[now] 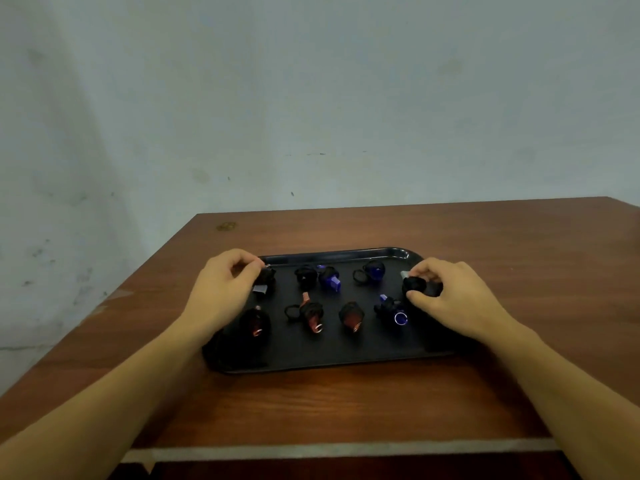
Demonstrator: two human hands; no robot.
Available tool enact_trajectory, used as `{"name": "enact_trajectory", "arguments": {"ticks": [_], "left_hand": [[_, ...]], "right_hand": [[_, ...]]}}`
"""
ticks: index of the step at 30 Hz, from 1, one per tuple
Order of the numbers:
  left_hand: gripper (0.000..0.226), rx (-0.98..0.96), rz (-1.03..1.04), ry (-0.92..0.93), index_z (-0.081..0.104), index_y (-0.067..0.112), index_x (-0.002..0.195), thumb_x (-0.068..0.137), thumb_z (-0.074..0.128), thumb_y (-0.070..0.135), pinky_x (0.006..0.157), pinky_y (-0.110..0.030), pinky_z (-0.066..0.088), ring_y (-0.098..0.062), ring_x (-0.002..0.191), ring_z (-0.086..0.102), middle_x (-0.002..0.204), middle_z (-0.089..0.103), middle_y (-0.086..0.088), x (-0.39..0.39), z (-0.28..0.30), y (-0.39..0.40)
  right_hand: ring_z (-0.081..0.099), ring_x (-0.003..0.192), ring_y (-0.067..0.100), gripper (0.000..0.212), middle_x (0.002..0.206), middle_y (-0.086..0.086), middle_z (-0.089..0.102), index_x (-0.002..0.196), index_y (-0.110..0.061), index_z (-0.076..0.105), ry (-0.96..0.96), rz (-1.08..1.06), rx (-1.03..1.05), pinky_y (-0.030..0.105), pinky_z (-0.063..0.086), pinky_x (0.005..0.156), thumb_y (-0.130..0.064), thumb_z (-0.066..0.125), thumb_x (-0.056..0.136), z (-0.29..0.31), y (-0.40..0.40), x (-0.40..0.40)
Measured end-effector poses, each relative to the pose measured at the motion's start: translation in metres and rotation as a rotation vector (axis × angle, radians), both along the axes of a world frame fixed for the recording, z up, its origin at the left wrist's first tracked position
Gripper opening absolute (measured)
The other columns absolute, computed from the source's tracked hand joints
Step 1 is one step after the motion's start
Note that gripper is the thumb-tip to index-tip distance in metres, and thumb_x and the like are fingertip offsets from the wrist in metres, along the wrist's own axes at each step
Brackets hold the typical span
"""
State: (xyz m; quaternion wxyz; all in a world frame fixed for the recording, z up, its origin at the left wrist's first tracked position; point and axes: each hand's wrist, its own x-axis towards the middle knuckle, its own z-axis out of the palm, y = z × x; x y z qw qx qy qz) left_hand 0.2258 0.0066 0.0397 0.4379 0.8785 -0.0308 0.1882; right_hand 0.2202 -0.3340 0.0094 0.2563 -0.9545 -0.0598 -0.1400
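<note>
1 tray (346, 349) of black bundles (414, 284), wooden table (346, 403), pale wall (311, 98)

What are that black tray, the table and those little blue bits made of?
Tray: likely plastic, glossy black; its raised rim catches light. Table: wood or wood-look laminate, brown grain, matte. Blue piece: seemingly translucent plastic, glinting; too small to be sure.

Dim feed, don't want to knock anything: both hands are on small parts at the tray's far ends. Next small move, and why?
Probably lift both parts straight up. The left hand pinches the grey-tabbed black part, the right hand the grey-tipped black part, both low over the black tray, and a blue-lensed part lies close beside the right thumb.
</note>
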Motion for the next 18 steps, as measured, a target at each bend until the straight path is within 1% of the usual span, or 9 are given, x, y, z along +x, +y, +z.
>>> {"name": "enact_trajectory", "arguments": {"ticks": [3,5,7,9,12,13,14,16,18], "left_hand": [[0.01,0.096,0.021,-0.003,0.07,0.021,0.091,0.096,0.061,0.022,0.081,-0.031,0.047,-0.015,0.094,0.063,0.101,0.067,0.002,0.008,-0.009,0.019],[0.009,0.135,0.065,-0.002,0.068,0.023,0.091,0.096,0.061,0.023,0.085,-0.035,0.048,-0.016,0.098,0.062,0.106,0.065,0.002,0.011,-0.014,0.029],[0.008,0.15,0.103,0.016,0.066,0.022,0.091,0.096,0.06,0.024,0.085,-0.038,0.049,-0.016,0.098,0.061,0.106,0.063,0.002,0.012,-0.015,0.036],[0.01,0.24,0.113,0.038,0.066,0.017,0.094,0.096,0.06,0.024,0.082,-0.037,0.047,-0.017,0.094,0.06,0.099,0.062,0.002,0.013,-0.015,0.043],[0.02,0.385,0.113,0.034,0.067,0.01,0.1,0.097,0.059,0.028,0.085,-0.043,0.05,-0.022,0.086,0.061,0.083,0.061,0.006,0.016,-0.016,0.052],[0.023,0.401,0.118,0.063,0.066,0.011,0.103,0.097,0.058,0.032,0.085,-0.044,0.051,-0.023,0.085,0.061,0.082,0.061,0.006,0.015,-0.016,0.053],[0.026,0.409,0.126,0.11,0.064,0.013,0.106,0.098,0.056,0.037,0.084,-0.043,0.051,-0.023,0.086,0.061,0.086,0.063,0.005,0.014,-0.016,0.053],[0.034,0.435,0.129,0.214,0.059,0.017,0.116,0.098,0.052,0.045,0.084,-0.041,0.052,-0.025,0.094,0.062,0.103,0.067,-0.001,0.013,-0.015,0.053],[0.042,0.5,0.109,0.283,0.056,0.016,0.128,0.099,0.049,0.046,0.087,-0.041,0.052,-0.028,0.103,0.063,0.119,0.066,-0.007,0.013,-0.015,0.052]], "right_hand": [[0.056,0.105,0.015,0.025,0.102,-0.017,0.064,0.102,-0.04,0.062,-0.015,-0.016,0.043,0.038,0.051,0.089,-0.051,0.068,0.081,-0.004,-0.001,0.002],[0.058,0.104,0.015,0.026,0.104,-0.017,0.063,0.1,-0.041,0.063,-0.056,-0.037,0.135,0.038,0.051,0.091,-0.057,0.065,0.08,-0.006,-0.003,0.003],[0.06,0.1,0.015,0.018,0.107,-0.011,0.062,0.1,-0.039,0.063,-0.103,-0.075,0.213,0.039,0.051,0.091,-0.049,0.065,0.086,-0.006,-0.005,0.005],[0.06,0.095,0.014,0.009,0.107,-0.006,0.062,0.101,-0.033,0.062,-0.122,-0.145,0.257,0.038,0.05,0.088,-0.038,0.062,0.093,-0.003,-0.008,0.008],[0.06,0.098,0.02,0.009,0.104,-0.004,0.062,0.105,-0.028,0.058,-0.032,-0.244,0.248,0.041,0.049,0.09,-0.031,0.053,0.098,0.0,-0.016,0.014],[0.06,0.099,0.022,0.011,0.104,-0.004,0.062,0.107,-0.027,0.058,0.023,-0.265,0.217,0.041,0.05,0.09,-0.032,0.051,0.099,0.001,-0.018,0.016],[0.06,0.099,0.023,0.014,0.104,-0.003,0.063,0.108,-0.027,0.058,0.081,-0.283,0.177,0.041,0.05,0.089,-0.033,0.049,0.099,0.002,-0.018,0.018],[0.062,0.096,0.026,0.017,0.103,0.0,0.066,0.108,-0.026,0.061,0.165,-0.293,0.091,0.039,0.051,0.086,-0.033,0.048,0.099,0.004,-0.017,0.021],[0.063,0.096,0.029,0.017,0.105,0.002,0.068,0.106,-0.027,0.062,0.195,-0.289,0.026,0.038,0.05,0.082,-0.033,0.049,0.098,0.005,-0.016,0.022]]}}
